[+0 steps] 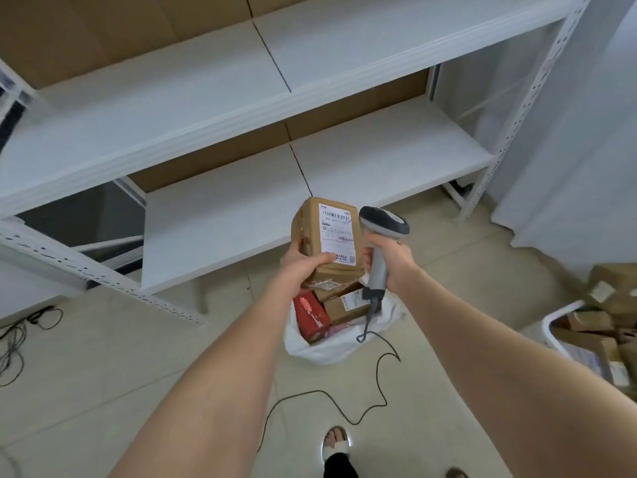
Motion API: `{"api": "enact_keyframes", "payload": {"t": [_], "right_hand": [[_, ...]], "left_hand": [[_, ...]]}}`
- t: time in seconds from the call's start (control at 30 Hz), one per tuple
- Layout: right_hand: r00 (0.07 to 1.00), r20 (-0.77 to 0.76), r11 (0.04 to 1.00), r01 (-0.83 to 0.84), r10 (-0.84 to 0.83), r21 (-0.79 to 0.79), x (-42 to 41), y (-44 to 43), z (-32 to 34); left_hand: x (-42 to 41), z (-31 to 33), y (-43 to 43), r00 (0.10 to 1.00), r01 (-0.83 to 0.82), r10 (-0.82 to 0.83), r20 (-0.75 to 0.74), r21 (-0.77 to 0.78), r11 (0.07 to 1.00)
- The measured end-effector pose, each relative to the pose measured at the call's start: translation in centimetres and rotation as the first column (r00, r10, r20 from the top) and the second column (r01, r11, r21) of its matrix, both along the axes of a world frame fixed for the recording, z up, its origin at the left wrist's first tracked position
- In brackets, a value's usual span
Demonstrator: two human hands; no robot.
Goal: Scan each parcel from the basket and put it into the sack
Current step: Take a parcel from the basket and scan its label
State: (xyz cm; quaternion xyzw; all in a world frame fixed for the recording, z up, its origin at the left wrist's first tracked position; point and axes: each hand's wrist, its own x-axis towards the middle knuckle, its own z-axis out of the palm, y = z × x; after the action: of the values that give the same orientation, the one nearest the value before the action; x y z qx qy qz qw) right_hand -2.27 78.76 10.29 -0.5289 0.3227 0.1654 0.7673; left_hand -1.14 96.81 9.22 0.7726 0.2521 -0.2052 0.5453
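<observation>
The left hand [303, 267] gripped a parcel [325, 236], label up, mid-frame; the right hand [389, 257] held the scanner [381, 229] beside it. Scanning seemed underway; next, the sack [331, 346] below.

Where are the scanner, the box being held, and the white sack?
scanner [384, 220]: head view, on its grey head.
held box [338, 236]: head view, on its white label.
white sack [327, 351]: head view, on its near wall.

Light: bright, even, cool.
Shadows: faint, under shelves [213, 108] at 9 o'clock.
Edges: bowed; boxes [606, 305] at 3 o'clock blurred.
</observation>
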Motion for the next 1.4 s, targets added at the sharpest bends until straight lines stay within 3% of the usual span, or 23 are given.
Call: {"api": "enact_keyframes", "payload": {"t": [0.23, 0.5, 0.73, 0.97, 1.17, 1.4], "right_hand": [[0.996, -0.087, 0.999, 0.027, -0.025, 0.022, 2.8, 8.1, -8.6], [0.979, -0.183, 0.995, 0.096, -0.094, 0.001, 6.9, 11.3, -23.4], [0.961, -0.264, 0.996, 0.086, -0.086, -0.009, 9.8, 11.8, -40.0], [0.961, -0.275, 0.999, 0.040, -0.038, 0.001, 12.1, 12.4, -51.0], [0.987, -0.163, 1.000, -0.013, 0.012, -0.008, 13.3, 13.4, -57.2], [0.983, -0.169, 0.996, 0.078, -0.069, 0.045, 13.0, 13.2, -57.0]], "left_hand": [[2.7, -8.3, 7.8, 0.988, -0.031, 0.030, -0.154, 0.002, 1.000], [6.0, -24.7, 10.2, 0.963, -0.033, 0.057, -0.263, 0.097, 0.995], [9.1, -40.1, 9.7, 0.966, 0.006, 0.044, -0.253, 0.194, 0.981], [12.1, -51.8, 9.1, 0.980, 0.077, -0.023, -0.200, 0.265, 0.961], [15.3, -56.1, 9.3, 0.988, -0.028, 0.087, -0.129, 0.404, 0.914], [16.5, -55.0, 8.9, 0.901, 0.342, -0.194, -0.389, 0.360, 0.868]]}}
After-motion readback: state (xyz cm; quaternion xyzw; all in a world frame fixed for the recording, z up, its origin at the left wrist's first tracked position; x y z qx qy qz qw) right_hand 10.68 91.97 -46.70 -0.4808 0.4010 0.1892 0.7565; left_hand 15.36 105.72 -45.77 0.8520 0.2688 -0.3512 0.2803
